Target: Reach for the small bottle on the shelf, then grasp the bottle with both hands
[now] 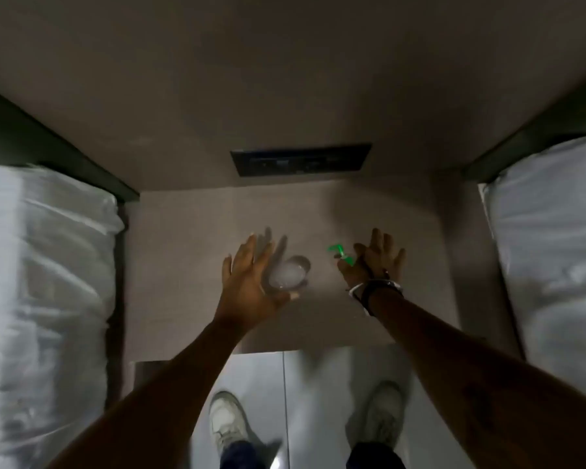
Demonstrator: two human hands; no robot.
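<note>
My left hand (251, 282) has straight fingers beside a clear round glass (288, 275) on the bedside table (183, 265). My right hand (374, 262), fingers spread, touches a green-topped spray bottle (340, 255).

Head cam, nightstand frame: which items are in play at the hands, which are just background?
In play: left hand open beside the clear glass; right hand open against the green-nozzled spray bottle; nightstand under both.

Background: dark wall panel, two white beds, white shoes.
</note>
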